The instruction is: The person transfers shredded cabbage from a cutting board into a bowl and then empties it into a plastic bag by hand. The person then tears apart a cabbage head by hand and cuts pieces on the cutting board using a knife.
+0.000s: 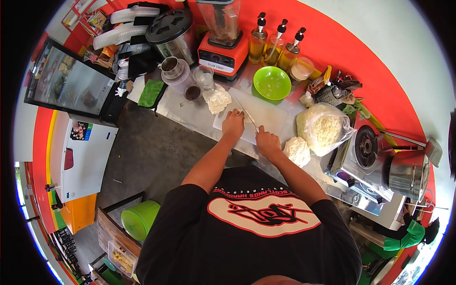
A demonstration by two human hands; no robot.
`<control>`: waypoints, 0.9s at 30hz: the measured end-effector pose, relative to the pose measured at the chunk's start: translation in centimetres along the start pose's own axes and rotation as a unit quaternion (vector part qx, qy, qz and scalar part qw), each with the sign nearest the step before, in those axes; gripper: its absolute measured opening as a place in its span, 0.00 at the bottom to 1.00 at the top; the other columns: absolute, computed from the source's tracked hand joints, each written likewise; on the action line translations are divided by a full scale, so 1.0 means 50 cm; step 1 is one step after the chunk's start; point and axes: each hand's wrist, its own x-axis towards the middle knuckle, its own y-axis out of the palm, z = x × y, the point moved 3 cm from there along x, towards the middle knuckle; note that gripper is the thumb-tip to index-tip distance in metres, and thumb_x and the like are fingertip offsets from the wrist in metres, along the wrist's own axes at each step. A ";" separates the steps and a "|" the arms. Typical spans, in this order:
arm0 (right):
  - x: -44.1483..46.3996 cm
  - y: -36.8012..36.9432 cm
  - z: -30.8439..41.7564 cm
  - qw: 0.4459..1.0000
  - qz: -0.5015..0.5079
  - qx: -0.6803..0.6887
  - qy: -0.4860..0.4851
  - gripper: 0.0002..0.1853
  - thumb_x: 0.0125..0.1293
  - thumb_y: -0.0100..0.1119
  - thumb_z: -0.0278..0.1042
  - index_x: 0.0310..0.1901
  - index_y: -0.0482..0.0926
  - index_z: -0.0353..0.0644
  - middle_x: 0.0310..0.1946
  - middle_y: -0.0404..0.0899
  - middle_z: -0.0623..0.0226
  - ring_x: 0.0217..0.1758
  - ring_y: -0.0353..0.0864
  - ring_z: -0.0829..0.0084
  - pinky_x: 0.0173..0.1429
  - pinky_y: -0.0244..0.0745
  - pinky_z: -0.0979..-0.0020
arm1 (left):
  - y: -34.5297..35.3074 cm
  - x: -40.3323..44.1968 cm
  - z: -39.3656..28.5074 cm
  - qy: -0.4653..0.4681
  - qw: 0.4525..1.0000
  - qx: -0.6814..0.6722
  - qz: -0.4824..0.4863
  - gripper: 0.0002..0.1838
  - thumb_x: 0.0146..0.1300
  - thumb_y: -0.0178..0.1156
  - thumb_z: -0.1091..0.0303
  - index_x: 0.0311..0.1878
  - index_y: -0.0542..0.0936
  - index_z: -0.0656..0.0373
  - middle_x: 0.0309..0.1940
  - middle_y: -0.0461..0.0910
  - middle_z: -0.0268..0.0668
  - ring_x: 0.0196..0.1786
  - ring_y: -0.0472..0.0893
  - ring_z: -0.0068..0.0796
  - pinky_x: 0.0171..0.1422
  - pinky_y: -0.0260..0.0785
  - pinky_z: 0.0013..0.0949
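Knife (247, 113) is slanting over the cutting board (272, 117), my right grip (268, 143) wrapping its handle, left grip (233, 124) curled, contents unclear; I'm reading a cutting step, next needing steady blade control.

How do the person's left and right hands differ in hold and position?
The right hand grips a knife by its handle, while the left hand is off that handle; whether it holds anything is unclear. The right hand is nearer the clear plastic bag of pale shreds; the left hand is farther from it. Both are bare and at the pale cutting board.
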 end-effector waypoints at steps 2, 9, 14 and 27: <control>0.002 0.002 0.002 1.000 0.001 0.011 0.003 0.16 0.78 0.49 0.44 0.50 0.67 0.38 0.30 0.86 0.46 0.35 0.88 0.44 0.43 0.83 0.47 | 0.000 0.003 -0.002 -0.005 1.000 0.005 0.009 0.10 0.66 0.62 0.66 0.48 0.85 0.52 0.48 0.79 0.34 0.54 0.79 0.41 0.52 0.79 0.46; -0.005 0.019 0.004 1.000 0.012 -0.021 0.003 0.15 0.78 0.49 0.43 0.49 0.67 0.37 0.28 0.86 0.48 0.34 0.89 0.46 0.41 0.84 0.48 | 0.008 0.008 -0.012 -0.028 0.999 0.045 0.015 0.07 0.65 0.61 0.68 0.44 0.86 0.53 0.47 0.79 0.34 0.54 0.79 0.40 0.52 0.80 0.46; -0.010 0.027 -0.001 0.999 0.025 -0.038 0.015 0.10 0.71 0.47 0.31 0.50 0.68 0.36 0.31 0.87 0.49 0.34 0.90 0.50 0.39 0.85 0.54 | -0.005 0.011 -0.025 -0.016 0.997 0.065 0.031 0.08 0.65 0.57 0.72 0.42 0.84 0.59 0.47 0.80 0.37 0.53 0.81 0.41 0.49 0.82 0.43; 0.059 0.071 0.005 0.999 0.031 -0.034 0.028 0.10 0.75 0.47 0.34 0.49 0.65 0.38 0.33 0.87 0.50 0.36 0.90 0.52 0.41 0.86 0.54 | -0.013 -0.001 -0.012 0.007 1.000 0.012 -0.007 0.06 0.64 0.63 0.68 0.42 0.85 0.55 0.44 0.82 0.33 0.51 0.81 0.40 0.48 0.81 0.45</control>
